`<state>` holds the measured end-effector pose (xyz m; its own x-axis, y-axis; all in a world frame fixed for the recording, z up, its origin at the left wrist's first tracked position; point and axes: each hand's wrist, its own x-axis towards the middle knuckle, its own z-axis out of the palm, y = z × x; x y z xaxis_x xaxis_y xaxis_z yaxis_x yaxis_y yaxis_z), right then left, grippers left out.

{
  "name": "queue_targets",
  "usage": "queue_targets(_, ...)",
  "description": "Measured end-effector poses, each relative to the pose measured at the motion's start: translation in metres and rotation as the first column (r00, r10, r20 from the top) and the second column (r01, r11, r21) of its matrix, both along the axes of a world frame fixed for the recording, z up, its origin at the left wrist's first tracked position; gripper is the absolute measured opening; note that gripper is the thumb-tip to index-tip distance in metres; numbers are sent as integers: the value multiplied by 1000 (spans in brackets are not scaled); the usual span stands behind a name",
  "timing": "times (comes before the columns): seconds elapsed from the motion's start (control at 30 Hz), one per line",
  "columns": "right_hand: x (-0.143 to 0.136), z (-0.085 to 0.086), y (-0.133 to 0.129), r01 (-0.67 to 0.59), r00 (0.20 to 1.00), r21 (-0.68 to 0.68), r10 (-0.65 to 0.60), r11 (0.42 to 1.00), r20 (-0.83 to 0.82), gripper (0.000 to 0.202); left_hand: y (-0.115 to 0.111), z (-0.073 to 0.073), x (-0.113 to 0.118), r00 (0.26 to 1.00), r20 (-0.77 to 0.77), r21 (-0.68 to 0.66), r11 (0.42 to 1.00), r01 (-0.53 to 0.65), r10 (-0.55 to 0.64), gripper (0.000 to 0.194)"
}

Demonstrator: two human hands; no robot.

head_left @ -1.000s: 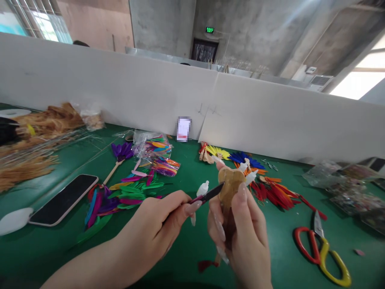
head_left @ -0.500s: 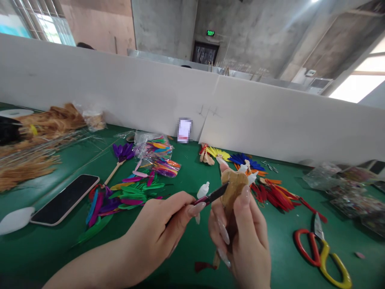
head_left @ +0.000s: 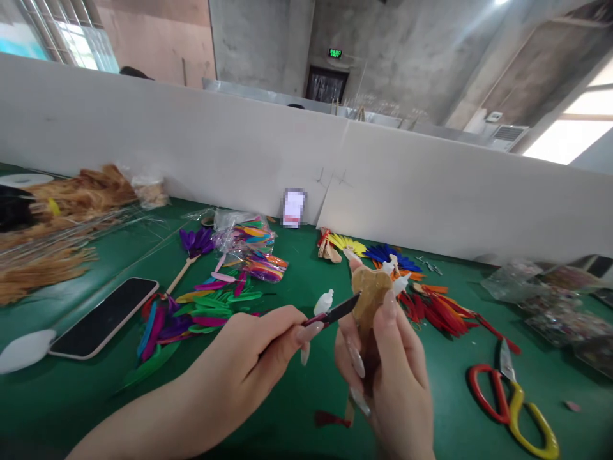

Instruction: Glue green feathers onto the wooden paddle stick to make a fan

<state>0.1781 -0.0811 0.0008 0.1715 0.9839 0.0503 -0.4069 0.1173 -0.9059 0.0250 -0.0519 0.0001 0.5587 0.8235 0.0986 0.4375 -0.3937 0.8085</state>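
One green table (head_left: pixel 305 268) below; above it, left hand (head_left: pixel 256 351) at seven o'clock, right hand (head_left: pixel 400 361) at five, both clamped: right around a wooden piece (head_left: pixel 371 291) at four, left on a knife (head_left: pixel 339 311), tip at that piece's nine-o'clock edge.

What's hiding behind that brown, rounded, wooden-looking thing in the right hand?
Past the top of the brown, rounded, wooden-looking thing, a blue feathery fan shows; white plastic bits peek out on the right. Whatever sits straight behind it and the right hand is covered.
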Motion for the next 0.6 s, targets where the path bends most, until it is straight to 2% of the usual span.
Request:
queue_targets(0.23, 0, -3, -1, 36, 999, -10, -35, 999, 28, 29, 3, -4, 1, 1000, -8, -59, 998, 6, -6, 32)
queue_targets(0.37, -1, 0, -1, 25, 999, -24, -25, 999, 23, 36, 2, -2, 0, 1000, 0, -79, 997, 13, -13, 31)
queue_targets(0.6, -5, 4, -4, 38, 999, -57, -38, 998, 13, 37, 3, -3, -1, 1000, 18, -51, 999, 12, -11, 28)
